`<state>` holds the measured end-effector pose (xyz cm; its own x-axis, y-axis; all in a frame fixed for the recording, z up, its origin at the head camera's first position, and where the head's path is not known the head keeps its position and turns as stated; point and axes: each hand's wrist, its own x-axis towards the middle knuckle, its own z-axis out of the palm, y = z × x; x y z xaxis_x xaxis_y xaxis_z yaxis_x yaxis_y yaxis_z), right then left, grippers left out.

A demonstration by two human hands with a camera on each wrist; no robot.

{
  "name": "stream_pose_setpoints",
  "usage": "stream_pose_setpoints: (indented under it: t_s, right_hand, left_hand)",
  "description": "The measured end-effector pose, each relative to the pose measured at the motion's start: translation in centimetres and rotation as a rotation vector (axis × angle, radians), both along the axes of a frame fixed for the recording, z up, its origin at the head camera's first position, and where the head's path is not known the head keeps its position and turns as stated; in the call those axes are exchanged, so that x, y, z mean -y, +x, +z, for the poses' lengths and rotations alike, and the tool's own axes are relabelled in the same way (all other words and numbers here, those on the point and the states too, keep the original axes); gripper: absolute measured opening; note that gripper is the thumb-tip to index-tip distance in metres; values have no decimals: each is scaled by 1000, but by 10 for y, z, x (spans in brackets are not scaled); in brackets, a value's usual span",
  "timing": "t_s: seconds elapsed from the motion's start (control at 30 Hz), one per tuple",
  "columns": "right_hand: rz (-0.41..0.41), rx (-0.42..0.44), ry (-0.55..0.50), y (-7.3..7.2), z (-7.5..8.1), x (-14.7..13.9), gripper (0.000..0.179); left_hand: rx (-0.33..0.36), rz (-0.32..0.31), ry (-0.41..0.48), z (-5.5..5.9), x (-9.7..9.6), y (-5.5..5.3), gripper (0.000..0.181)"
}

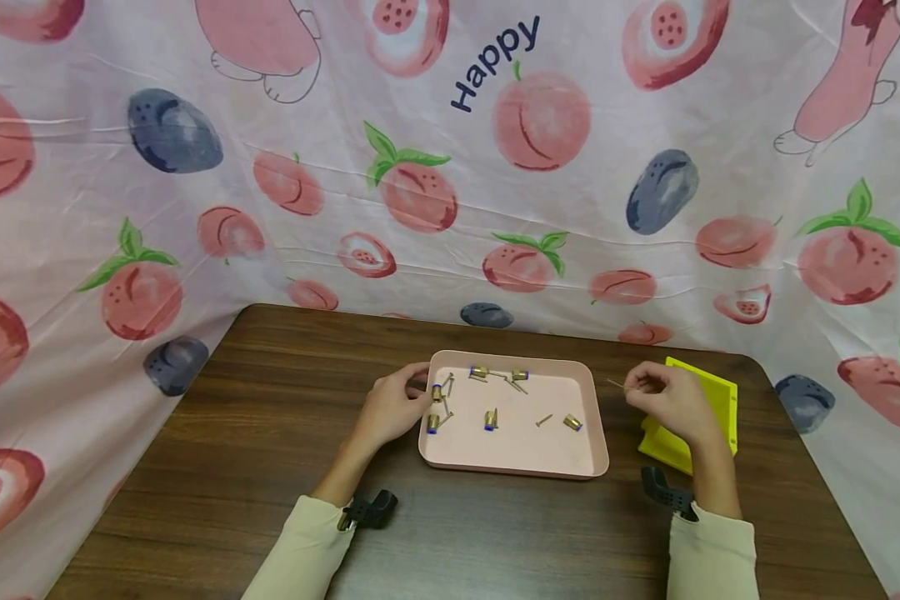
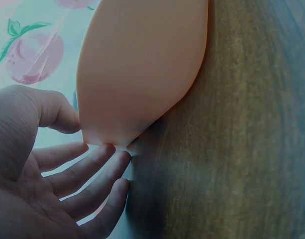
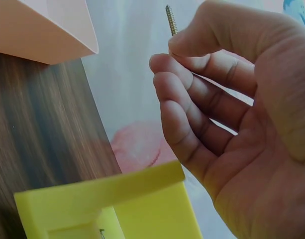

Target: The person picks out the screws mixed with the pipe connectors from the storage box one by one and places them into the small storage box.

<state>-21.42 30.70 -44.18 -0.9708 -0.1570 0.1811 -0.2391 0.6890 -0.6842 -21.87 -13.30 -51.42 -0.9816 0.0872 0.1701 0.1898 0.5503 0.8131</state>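
Observation:
My right hand (image 1: 667, 402) pinches a thin brass-coloured screw (image 3: 171, 20) between thumb and index finger, its threaded tip pointing up in the right wrist view. It is raised to the right of the pale pink tray (image 1: 510, 469), over the far part of a yellow plastic box (image 1: 708, 408). At the tray's left side, my left hand (image 1: 396, 406) holds the wall, with the thumb at the rim and fingertips against the outside. In the tray lie several brass fittings with blue ends, one fitting (image 1: 572, 422) at the right, and several loose screws, one screw (image 1: 543, 420) by itself.
Under everything is a dark wooden table (image 1: 270, 467). A fruit-printed cloth (image 1: 420, 275) hangs behind and along both sides of it. Inside the yellow box, the right wrist view shows a small metal piece (image 3: 102, 232). Black camera mounts sit on both wrists.

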Motion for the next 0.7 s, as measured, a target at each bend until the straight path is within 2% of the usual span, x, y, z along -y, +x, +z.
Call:
stream_pose_setpoints:
  t_s: [0.03,0.23,0.33,0.47,0.57,0.6,0.7]
  right_hand:
    - [-5,-7,0,1,0,-1,7]
    - [-36,-27,6,3,3,-10,5]
    - [-53,-25,25,5,5,-15,6]
    - [-72,-36,50,7,5,-23,8]
    - [-85,-57,67,9,3,-29,9]
    - [-89,-66,71,9,3,-31,9]
    - [-103,-82,90,11,2,-35,9]
  left_hand:
    - [-10,-2,-8,-6,1,-3,55]
    - [-45,-6,-36,-26,6,-15,54]
    - [-31,-8,-16,-19,5,-11,54]
    - [-15,9,-26,-23,5,-14,54]
    - [-12,19,-52,-45,9,-28,55]
    - [1,18,-48,-41,7,-25,55]
    - [8,13,-55,-40,7,-26,55]
